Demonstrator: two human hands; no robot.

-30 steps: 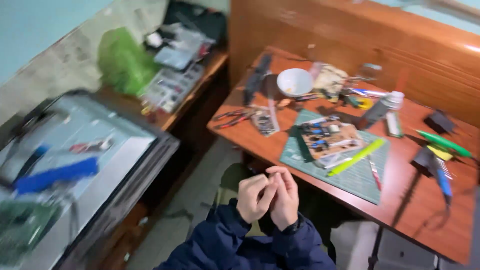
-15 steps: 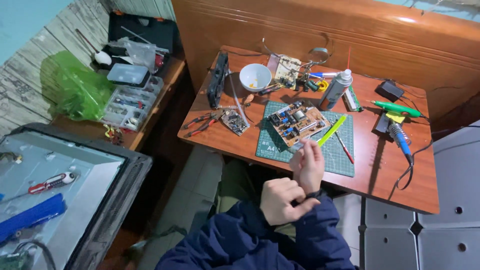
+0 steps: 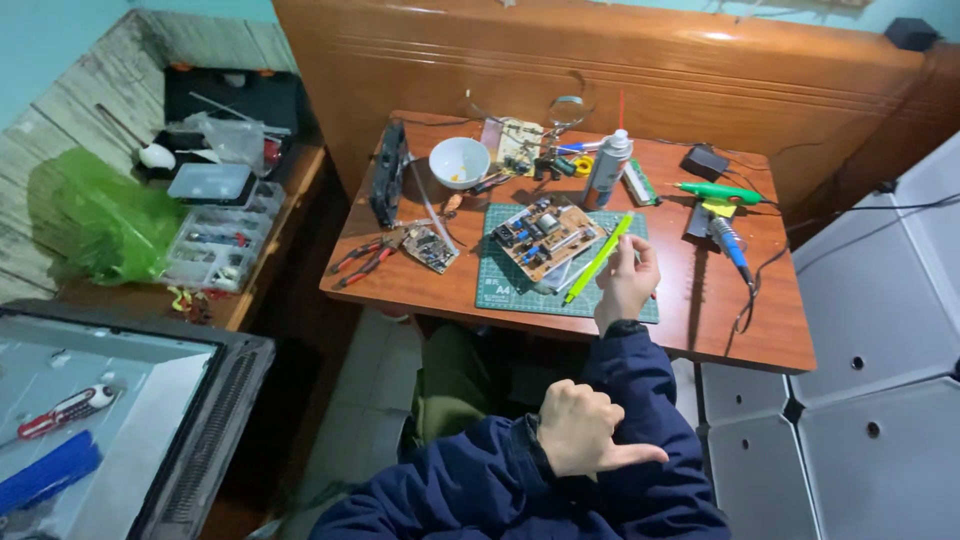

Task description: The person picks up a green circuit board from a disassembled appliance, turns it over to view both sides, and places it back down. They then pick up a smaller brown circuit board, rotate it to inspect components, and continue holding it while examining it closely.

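Since the earlier frame the two hands have been separating: the right hand (image 3: 626,281) is now lifting forward over the near edge of the green cutting mat (image 3: 500,280), while the left hand (image 3: 582,428) is staying low, close to the body, over the dark blue sleeve (image 3: 640,380) of the right arm. The left hand is curling into a loose fist with the thumb pointing out toward the right; it is holding nothing. The right hand is raising its fingers loosely bent and partly spread; whether it is gripping anything cannot be told. Just left of the right hand's fingers, a yellow-green tool (image 3: 598,258) is lying diagonally on the mat. Beyond that tool, a circuit board (image 3: 546,236) is resting on the mat. Farther ahead of the right hand, a white bowl (image 3: 459,161) and a spray can (image 3: 607,168) are standing on the wooden desk (image 3: 720,320).
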